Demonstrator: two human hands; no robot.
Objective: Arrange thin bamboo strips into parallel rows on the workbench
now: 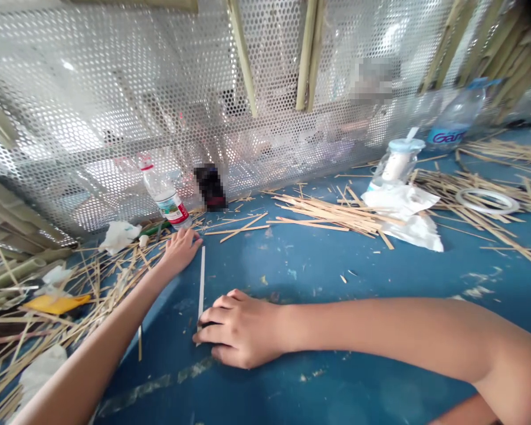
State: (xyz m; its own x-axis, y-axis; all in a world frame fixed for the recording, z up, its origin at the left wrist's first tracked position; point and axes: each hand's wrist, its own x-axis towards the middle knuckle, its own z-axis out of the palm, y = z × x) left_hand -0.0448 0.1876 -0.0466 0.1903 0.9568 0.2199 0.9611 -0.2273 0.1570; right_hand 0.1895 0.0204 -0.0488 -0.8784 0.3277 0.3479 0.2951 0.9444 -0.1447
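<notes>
A narrow white strip (202,277) lies lengthwise on the blue tabletop (301,271). My right hand (239,327) is palm down at the strip's near end, its bent fingers closed over that end; the fingertips partly hide it. Farther off, my left hand (182,248) rests with its fingers apart beside the far end, its thumb close to the strip. Just beyond the left fingers, a clear bottle with a red cap and red-green label (172,203) stands tilted in view.
Thin bamboo strips lie in a pile (331,215) at the back and a tangle (97,277) at left. White tissue (402,206), a lidded cup (398,159), a large water bottle (458,118) and a white ring (487,200) are at right. A perforated panel (159,106) rises behind.
</notes>
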